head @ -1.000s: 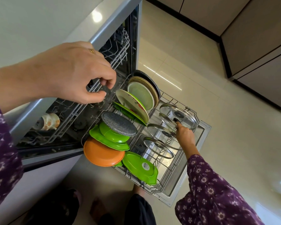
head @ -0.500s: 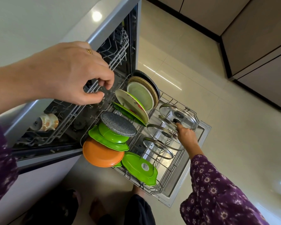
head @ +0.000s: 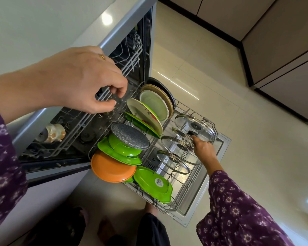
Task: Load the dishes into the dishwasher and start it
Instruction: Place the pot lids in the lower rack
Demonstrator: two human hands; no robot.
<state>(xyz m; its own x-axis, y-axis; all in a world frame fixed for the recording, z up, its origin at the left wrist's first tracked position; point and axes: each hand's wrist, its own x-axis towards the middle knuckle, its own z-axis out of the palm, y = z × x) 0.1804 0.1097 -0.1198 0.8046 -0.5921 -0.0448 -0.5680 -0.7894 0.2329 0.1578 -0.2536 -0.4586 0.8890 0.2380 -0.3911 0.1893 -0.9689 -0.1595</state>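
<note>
The dishwasher stands open with its lower rack (head: pixel 184 193) pulled out over the door. My right hand (head: pixel 204 148) grips the black knob of a glass lid (head: pixel 180 133) that stands tilted between two other glass lids (head: pixel 194 126) (head: pixel 172 161) on the rack's right side. My left hand (head: pixel 85 80) hovers at the front edge of the upper rack (head: pixel 132 55), thumb and fingers pinched on a small clear item I cannot make out. Cream and green plates (head: pixel 153 105) stand upright at the far left of the lower rack.
Nearer on the lower rack lie a grey speckled lid (head: pixel 130 137), green plates (head: pixel 153 183) and an orange plate (head: pixel 112 167). A patterned cup (head: pixel 52 133) sits in the upper rack. The white counter is at the left. Glossy tiled floor and cabinets lie to the right.
My right hand has shifted the glass lid slightly farther along the rack. My left hand has stayed pinched at the upper rack's edge.
</note>
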